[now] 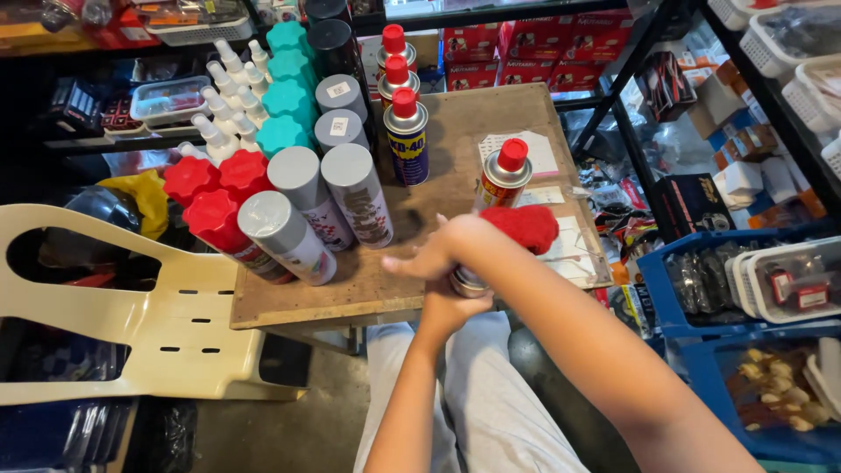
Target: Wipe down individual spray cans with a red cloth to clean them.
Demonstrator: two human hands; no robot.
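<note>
I hold a spray can point(499, 186) with a red cap point(512, 155) tilted over the near edge of the wooden table point(455, 123). My left hand point(445, 308) grips the can's base from below. My right hand point(436, 250) reaches across the can's body and presses a red cloth point(528, 226) against it, fingers pointing left. The can's lower body is hidden behind my right hand and wrist.
Several upright spray cans crowd the table's left: grey-capped point(350, 171), red-capped point(210, 215), teal-capped point(285, 96), plus white spray bottles point(223, 96) and three blue cans with red caps point(406, 131). A cream plastic chair point(131, 307) stands left; blue bins point(701, 298) and shelves right.
</note>
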